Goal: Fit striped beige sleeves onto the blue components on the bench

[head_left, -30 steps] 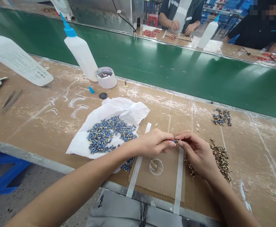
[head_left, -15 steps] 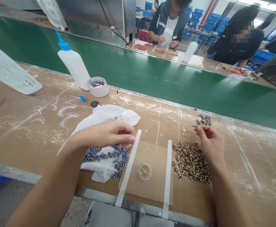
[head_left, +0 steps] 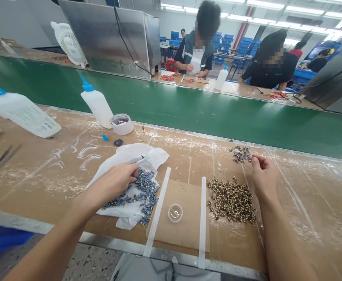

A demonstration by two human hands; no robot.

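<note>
Centrally, a person's two bare hands work over a brown table (head_left: 305, 187), seen from above. The left hand (head_left: 122, 177), left of centre, reaches down to the blue pieces (head_left: 147, 189), which lie scattered on white paper (head_left: 156, 156) and spill off its right edge. Its fingers are curled, the tips among the pieces; whether they grip one cannot be told. Right of centre, the right hand (head_left: 264, 173) has thumb and forefinger close together at the right edge of a small pile (head_left: 240, 154) of blue and dark pieces; whether anything is pinched between them is too small to tell. Below that pile, left of the right forearm, spreads a larger heap of brown pieces (head_left: 231, 201).

At lower centre, a clear cup (head_left: 175, 213) with a thin stick in it sits on cardboard (head_left: 185, 236), between two pale strips (head_left: 202, 222). At left stand two blue-tipped bottles (head_left: 99, 107), one beside a tape roll (head_left: 122, 125). Across the upper frame, beyond a green belt (head_left: 188, 107), two co-workers (head_left: 196, 58) bend over red pieces (head_left: 167, 78).
</note>
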